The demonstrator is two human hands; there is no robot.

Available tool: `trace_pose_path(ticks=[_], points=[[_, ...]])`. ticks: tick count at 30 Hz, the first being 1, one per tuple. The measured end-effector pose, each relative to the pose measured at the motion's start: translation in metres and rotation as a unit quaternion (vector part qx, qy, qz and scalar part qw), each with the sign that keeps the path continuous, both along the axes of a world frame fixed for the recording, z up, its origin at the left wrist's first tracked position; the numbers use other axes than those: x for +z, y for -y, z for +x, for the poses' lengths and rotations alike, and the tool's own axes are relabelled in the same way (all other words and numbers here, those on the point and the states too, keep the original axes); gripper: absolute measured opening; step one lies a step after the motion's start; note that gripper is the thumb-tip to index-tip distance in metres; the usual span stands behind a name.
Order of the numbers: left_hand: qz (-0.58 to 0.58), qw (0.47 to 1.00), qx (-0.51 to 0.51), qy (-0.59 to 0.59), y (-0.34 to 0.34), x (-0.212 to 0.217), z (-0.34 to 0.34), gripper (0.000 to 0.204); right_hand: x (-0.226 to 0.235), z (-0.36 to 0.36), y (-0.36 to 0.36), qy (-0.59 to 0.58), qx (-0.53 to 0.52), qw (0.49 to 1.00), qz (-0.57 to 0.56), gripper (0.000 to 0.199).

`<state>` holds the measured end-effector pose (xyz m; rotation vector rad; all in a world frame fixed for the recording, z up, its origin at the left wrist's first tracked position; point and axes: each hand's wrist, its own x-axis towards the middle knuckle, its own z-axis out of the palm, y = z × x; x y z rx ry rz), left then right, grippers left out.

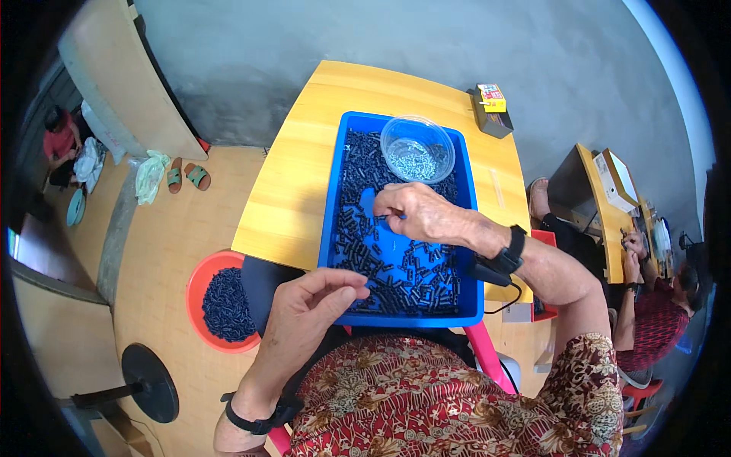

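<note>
A blue tray [478, 305] lies over the near edge of the yellow table, filled with many small dark cylindrical pieces [358, 251]. Above its middle, my right hand [419, 213] is closed with the fingers curled in toward the thumb; whatever is between the tips is hidden. By the tray's near left corner, my left hand [308, 308] holds thumb and fingers pressed together, and I cannot make out anything in them. A clear round plastic tub [388, 133] with small shiny silvery bits [413, 162] sits in the tray's far right part, just beyond my right hand.
The yellow table [289, 183] meets a grey wall. A small box [495, 118] stands at its far right. An orange basin [199, 305] of dark pieces is on the floor to the left, near sandals [196, 177]. One person [655, 320] works at the right; another [61, 145] sits far left.
</note>
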<state>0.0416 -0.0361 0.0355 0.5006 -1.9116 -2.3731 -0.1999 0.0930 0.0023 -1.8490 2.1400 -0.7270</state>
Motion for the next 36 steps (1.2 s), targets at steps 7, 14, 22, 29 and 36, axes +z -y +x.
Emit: trace_pose_path(ticks=[7,14,22,29,36], points=[[-0.020,0.998,0.056,-0.028,-0.006,-0.008,-0.027,0.022,0.043,0.044,-0.024,0.325,-0.123,0.937,-0.036,0.012],[0.064,0.991,0.086,-0.084,-0.019,-0.021,-0.047,0.020,0.041,0.070,-0.035,0.385,-0.101,0.910,-0.119,0.023],[0.066,0.994,0.063,-0.058,-0.019,-0.023,-0.049,0.013,0.040,0.076,-0.039,0.207,-0.085,0.960,-0.165,0.020],[0.108,0.992,0.055,-0.030,-0.021,-0.023,-0.049,0.016,0.038,0.073,-0.042,0.072,-0.052,0.982,-0.167,0.020],[0.166,0.983,0.057,-0.046,-0.023,-0.027,-0.048,0.018,0.034,0.074,-0.043,0.119,-0.077,0.973,-0.184,0.019]])
